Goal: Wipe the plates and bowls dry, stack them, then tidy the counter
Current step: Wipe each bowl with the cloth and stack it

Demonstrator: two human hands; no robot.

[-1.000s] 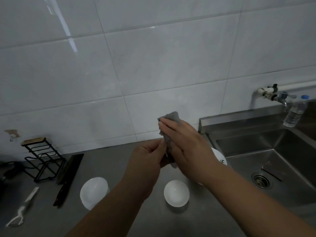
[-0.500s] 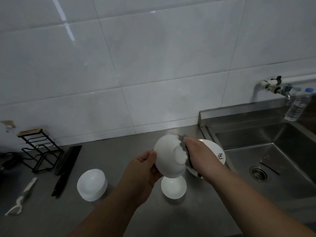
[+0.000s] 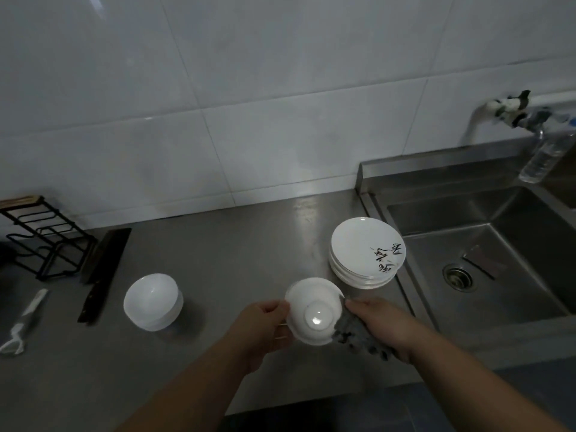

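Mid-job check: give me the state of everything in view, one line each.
Held bowl: gripped at its left edge by the left hand; which way up is unclear.
Cloth: bunched in the right hand, at the bowl's right side.
Bowl stack: nested on the counter, no hand on it.
Plate stack: stacked beside the sink.
Tap: no water running.
Knife: lying flat.

Left of the sink (image 3: 498, 232) you have a glossy, white-glazed bowl (image 3: 311, 294) catching a bright highlight, a soft, nubbly grey cloth (image 3: 358, 338) against it, and a counter (image 3: 233, 260) of brushed steel — dull-sheened like the sink itself — while the wall tiles (image 3: 280, 88) behind the sink look smooth and glossy.
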